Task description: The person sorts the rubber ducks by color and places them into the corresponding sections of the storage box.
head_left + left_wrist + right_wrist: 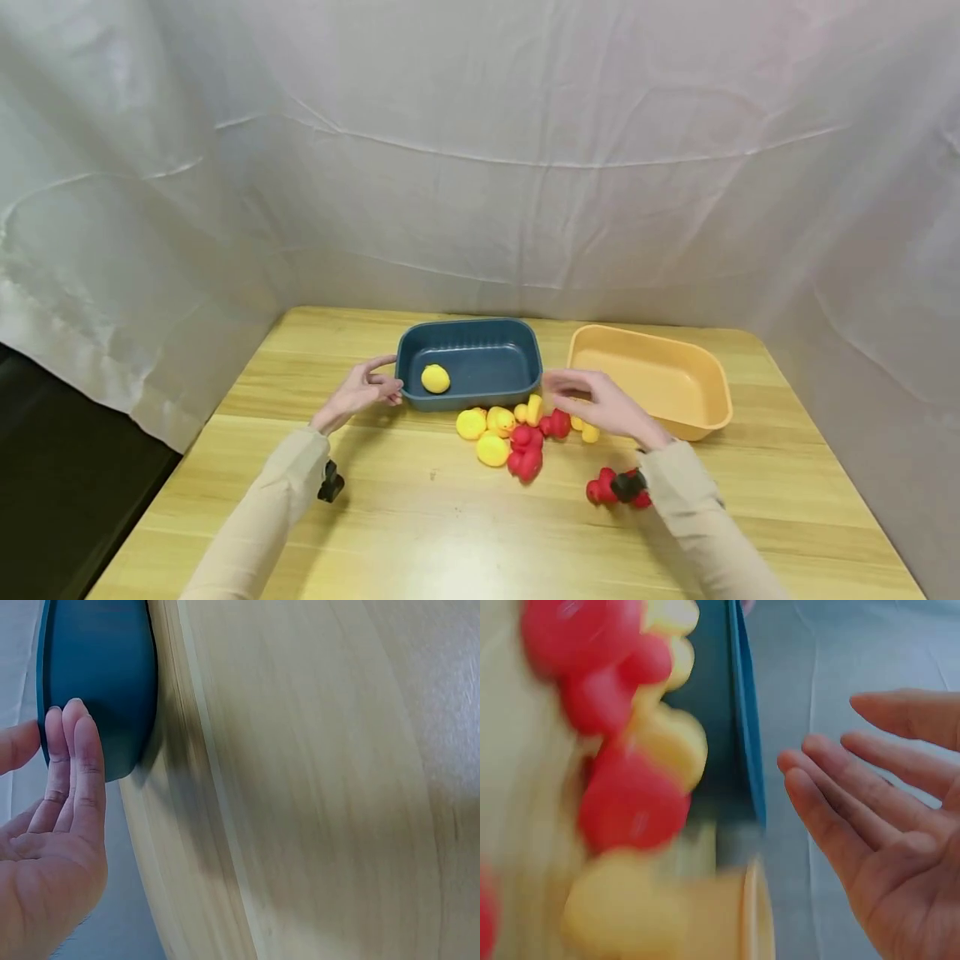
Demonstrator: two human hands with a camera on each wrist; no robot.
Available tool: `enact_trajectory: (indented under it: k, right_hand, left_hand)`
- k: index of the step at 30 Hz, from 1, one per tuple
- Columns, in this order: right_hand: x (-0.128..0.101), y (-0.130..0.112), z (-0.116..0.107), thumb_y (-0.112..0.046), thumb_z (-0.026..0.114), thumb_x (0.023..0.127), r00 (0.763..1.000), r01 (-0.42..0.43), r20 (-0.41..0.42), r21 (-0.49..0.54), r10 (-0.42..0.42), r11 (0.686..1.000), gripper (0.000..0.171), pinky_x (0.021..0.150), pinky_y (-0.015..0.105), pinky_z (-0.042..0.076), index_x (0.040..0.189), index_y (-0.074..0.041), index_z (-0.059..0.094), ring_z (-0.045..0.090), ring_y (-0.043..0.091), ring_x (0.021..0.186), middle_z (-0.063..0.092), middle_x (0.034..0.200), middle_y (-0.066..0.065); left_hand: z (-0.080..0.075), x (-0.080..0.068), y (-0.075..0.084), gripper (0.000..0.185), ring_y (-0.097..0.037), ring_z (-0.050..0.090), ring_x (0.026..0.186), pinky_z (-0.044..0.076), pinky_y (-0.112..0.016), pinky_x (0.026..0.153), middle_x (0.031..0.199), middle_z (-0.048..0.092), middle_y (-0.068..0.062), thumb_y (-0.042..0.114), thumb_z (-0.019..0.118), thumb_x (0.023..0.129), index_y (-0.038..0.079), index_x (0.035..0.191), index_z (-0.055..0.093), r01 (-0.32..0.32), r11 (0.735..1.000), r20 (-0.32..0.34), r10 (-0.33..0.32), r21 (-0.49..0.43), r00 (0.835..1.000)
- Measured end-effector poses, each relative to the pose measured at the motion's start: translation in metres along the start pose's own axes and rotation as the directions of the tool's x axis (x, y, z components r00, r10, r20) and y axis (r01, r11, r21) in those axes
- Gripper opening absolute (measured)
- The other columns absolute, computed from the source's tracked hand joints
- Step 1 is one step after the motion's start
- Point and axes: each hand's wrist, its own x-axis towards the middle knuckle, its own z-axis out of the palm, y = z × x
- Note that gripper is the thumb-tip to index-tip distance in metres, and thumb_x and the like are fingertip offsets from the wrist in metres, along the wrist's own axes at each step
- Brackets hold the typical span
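Blue tub long axis left-right, left hand touching its end

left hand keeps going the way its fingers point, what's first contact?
The blue tub. The left hand points right at the tub's left end wall; in the left wrist view its fingertips look to be already at or on that wall, though actual contact is hard to confirm.

Upright blue tub holding one yellow duck, loose ducks seemingly touching.
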Motion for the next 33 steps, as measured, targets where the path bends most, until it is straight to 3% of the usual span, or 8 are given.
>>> enact_trajectory:
  k: [2,4,8,11,15,22,33]
  right_hand:
    - [-0.017,0.012,-0.006,-0.008,0.064,0.098,1.0,-0.007,-0.02,0.011,0.007,1.0,0.041,0.104,0.036,0.056,0.135,0.006,0.058,0.064,0.037,0.121,0.065,0.131,0.026]
    - [-0.03,0.021,-0.01,-0.007,0.063,0.098,0.999,-0.017,-0.036,0.021,0.018,1.0,0.039,0.103,0.031,0.056,0.134,0.006,0.059,0.066,0.028,0.12,0.065,0.131,0.027]
    - [-0.048,0.032,-0.014,-0.006,0.063,0.098,0.999,-0.028,-0.039,0.02,0.029,0.999,0.04,0.105,0.03,0.055,0.135,0.007,0.058,0.065,0.015,0.122,0.062,0.133,0.029]
    - [-0.055,0.038,-0.015,-0.006,0.064,0.097,0.999,-0.026,-0.024,-0.019,0.026,0.999,0.042,0.107,0.036,0.053,0.136,0.007,0.057,0.062,0.028,0.126,0.061,0.136,0.027]
    - [-0.062,0.043,-0.015,-0.007,0.064,0.097,0.999,-0.032,-0.01,-0.056,0.032,0.998,0.045,0.11,0.029,0.051,0.139,0.006,0.055,0.056,0.041,0.13,0.059,0.141,0.024]
    - [-0.067,0.048,-0.014,-0.011,0.067,0.096,0.999,-0.048,-0.002,-0.047,0.048,0.998,0.05,0.109,0.01,0.041,0.143,0.003,0.053,0.053,0.034,0.136,0.056,0.146,0.021]
    - [-0.068,0.049,-0.014,-0.015,0.067,0.096,0.995,-0.091,0.027,-0.065,0.093,0.994,0.053,0.11,0.008,0.035,0.146,-0.002,0.051,0.046,0.04,0.14,0.054,0.15,0.015]
  left_hand:
    - [0.0,0.0,0.0,0.07,-0.023,0.073,0.083,0.062,-0.049,0.089,0.096,0.073,-0.015,0.002,0.059,0.098,-0.011,0.155,0.021,0.003,1.0,-0.007,-0.003,-0.003,1.0]
    - [0.001,0.0,0.0,0.07,-0.022,0.073,0.082,0.062,-0.049,0.088,0.096,0.073,-0.015,0.002,0.059,0.098,-0.011,0.155,0.021,0.006,1.0,-0.01,-0.006,-0.003,1.0]
    - [0.001,-0.001,0.001,0.071,-0.022,0.073,0.082,0.061,-0.049,0.089,0.099,0.073,-0.019,0.003,0.06,0.097,-0.01,0.155,0.021,0.008,1.0,-0.013,-0.008,0.004,1.0]
    - [0.001,-0.001,0.001,0.071,-0.022,0.073,0.083,0.061,-0.049,0.09,0.101,0.072,-0.022,0.003,0.06,0.097,-0.01,0.155,0.02,0.006,1.0,-0.01,-0.006,0.006,1.0]
    - [0.001,-0.002,0.002,0.071,-0.02,0.072,0.083,0.061,-0.05,0.09,0.102,0.072,-0.024,0.003,0.059,0.097,-0.01,0.155,0.02,0.008,1.0,-0.004,-0.008,0.002,1.0]
    - [0.001,-0.002,0.001,0.071,-0.017,0.071,0.082,0.061,-0.05,0.09,0.102,0.072,-0.023,0.004,0.059,0.098,-0.01,0.155,0.02,0.009,1.0,-0.005,-0.009,0.003,1.0]
    - [-0.001,-0.001,-0.001,0.072,-0.014,0.071,0.081,0.061,-0.049,0.089,0.104,0.072,-0.027,0.005,0.059,0.098,-0.009,0.156,0.019,-0.004,1.0,0.008,0.004,0.012,1.0]
